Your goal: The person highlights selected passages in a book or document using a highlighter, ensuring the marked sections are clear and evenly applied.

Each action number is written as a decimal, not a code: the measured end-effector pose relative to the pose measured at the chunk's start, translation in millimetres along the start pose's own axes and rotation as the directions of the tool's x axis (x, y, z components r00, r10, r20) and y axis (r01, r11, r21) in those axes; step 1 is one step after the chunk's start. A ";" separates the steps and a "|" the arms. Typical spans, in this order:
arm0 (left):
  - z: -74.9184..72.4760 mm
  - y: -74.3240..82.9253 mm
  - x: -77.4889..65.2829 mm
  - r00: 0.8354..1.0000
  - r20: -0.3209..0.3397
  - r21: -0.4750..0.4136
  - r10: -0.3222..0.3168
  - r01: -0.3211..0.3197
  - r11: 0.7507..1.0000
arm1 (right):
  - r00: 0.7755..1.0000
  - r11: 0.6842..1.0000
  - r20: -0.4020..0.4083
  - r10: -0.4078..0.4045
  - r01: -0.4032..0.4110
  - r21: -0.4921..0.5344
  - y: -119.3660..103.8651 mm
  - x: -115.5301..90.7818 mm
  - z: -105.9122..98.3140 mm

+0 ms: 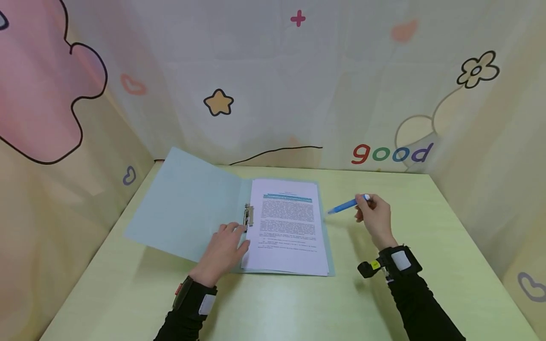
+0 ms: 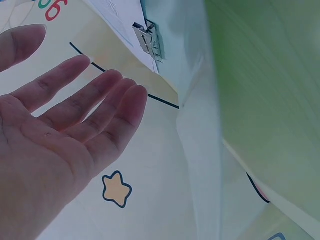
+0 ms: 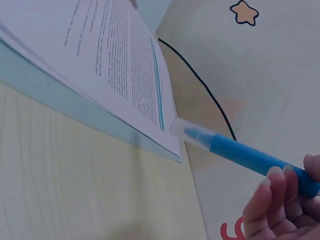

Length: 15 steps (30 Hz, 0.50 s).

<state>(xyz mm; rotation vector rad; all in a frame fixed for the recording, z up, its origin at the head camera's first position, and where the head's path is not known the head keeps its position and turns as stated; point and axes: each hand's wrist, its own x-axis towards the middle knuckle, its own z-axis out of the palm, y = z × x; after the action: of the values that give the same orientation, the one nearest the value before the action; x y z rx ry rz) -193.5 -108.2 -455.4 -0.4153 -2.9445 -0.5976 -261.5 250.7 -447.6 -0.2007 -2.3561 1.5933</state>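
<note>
A light blue folder lies spread on the table, its left cover tilted up off the tabletop. Printed sheets rest on its right side, with blue highlighted lines near the top of the page. A metal clip sits along the fold. My left hand is by the clip, thumb near the paper's left edge; its fingers are loosely extended and hold nothing. To the right of the folder, my right hand pinches a blue highlighter. A clear cap covers its tip, which points toward the sheets.
The pale wooden table reaches back to a printed curtain with a star and the word "good". Curtain also hangs along both sides. A strapped-on wrist camera sticks out beside the right wrist.
</note>
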 end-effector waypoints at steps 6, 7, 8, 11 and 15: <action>2.8 6.2 2.5 1.000 -0.010 -0.020 0.017 -0.017 1.000 | 0.998 0.991 0.019 0.064 -0.066 0.119 -3.9 -4.5 2.7; 3.2 7.0 3.0 1.000 -0.014 -0.019 0.026 -0.027 0.999 | 0.997 0.990 0.020 0.068 -0.070 0.123 -4.6 -5.1 3.1; 3.5 7.7 3.2 0.999 -0.018 -0.019 0.036 -0.036 0.999 | 0.997 0.989 0.023 0.074 -0.076 0.126 -5.3 -5.6 3.6; 4.4 8.8 4.5 0.998 -0.021 -0.017 0.058 -0.058 0.998 | 0.996 0.987 0.031 0.087 -0.090 0.135 -7.7 -6.9 4.9; 4.7 10.8 6.6 0.997 -0.030 -0.017 0.077 -0.078 0.997 | 0.995 0.985 0.044 0.092 -0.098 0.145 -11.7 -8.2 6.3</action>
<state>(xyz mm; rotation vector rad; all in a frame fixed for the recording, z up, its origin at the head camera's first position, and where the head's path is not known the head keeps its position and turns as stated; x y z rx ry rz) -197.0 -95.2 -454.6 -0.5159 -2.8824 -0.6160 -255.2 238.5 -440.3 -0.2570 -2.2752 1.8221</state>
